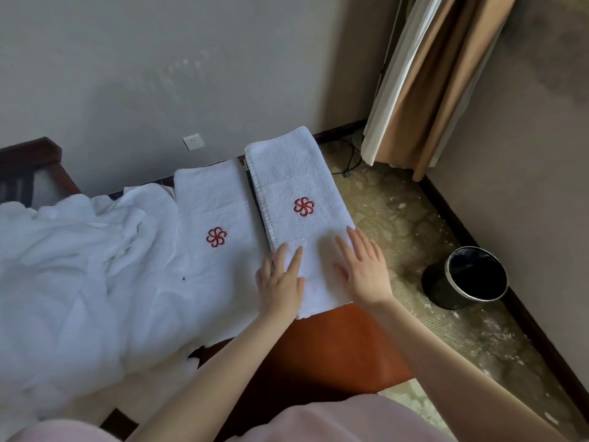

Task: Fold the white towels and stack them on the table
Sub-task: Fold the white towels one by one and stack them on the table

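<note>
A folded white towel [293, 183] with a red flower emblem lies at the right end of the reddish-brown table [334, 346]. My left hand [280, 282] and my right hand [363, 266] both rest flat on its near part, fingers straight. A second folded white towel [216, 212] with the same emblem lies just left of it. Further left sits a rumpled heap of white towels [70, 266], unfolded.
A black waste bin [468, 277] stands on the patterned floor to the right. Beige curtains [430, 81] hang in the corner, with a dark cable below them. A dark wooden chair back [28, 167] is at the far left by the wall.
</note>
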Tool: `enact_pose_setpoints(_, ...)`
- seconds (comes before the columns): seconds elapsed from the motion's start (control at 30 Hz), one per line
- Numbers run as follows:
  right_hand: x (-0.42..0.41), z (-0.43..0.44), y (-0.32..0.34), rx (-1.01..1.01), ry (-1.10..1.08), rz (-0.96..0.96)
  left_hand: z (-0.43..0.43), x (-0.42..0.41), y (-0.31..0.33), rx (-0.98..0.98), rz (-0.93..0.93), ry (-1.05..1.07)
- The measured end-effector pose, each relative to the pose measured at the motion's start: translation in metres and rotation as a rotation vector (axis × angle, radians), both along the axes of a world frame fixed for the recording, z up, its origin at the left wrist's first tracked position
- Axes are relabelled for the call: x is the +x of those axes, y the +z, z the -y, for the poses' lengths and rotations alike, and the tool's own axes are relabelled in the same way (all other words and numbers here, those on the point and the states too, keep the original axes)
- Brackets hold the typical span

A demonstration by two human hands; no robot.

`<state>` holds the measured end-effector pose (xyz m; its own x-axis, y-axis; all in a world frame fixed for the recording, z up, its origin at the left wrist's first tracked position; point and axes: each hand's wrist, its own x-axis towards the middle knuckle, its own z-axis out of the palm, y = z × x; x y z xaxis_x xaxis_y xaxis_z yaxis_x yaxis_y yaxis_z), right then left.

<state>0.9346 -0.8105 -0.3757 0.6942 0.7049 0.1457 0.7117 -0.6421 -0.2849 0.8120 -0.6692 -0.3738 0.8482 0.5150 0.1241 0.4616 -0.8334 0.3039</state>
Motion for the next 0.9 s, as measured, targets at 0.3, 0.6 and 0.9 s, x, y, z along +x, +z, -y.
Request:
enact_pose_setpoints(0.3,-0.010,-0.003,-0.016,-0.256,0.055,-0.199,-0.025,-0.008,-0.008,-0.038,-0.415,-0.264)
enact_pose_setpoints(0.6,0.002,-0.008,-0.001,-0.362,0.086,-0.208,-0.026,-0.003,0.001,-0.028,-0.559,-0.287)
enact_pose_setpoints(0.9,0.000,-0.037,0.053,-0.022,-0.032,-0.245,-0.048,0.017,0.046,-0.248,-0.079,-0.126)
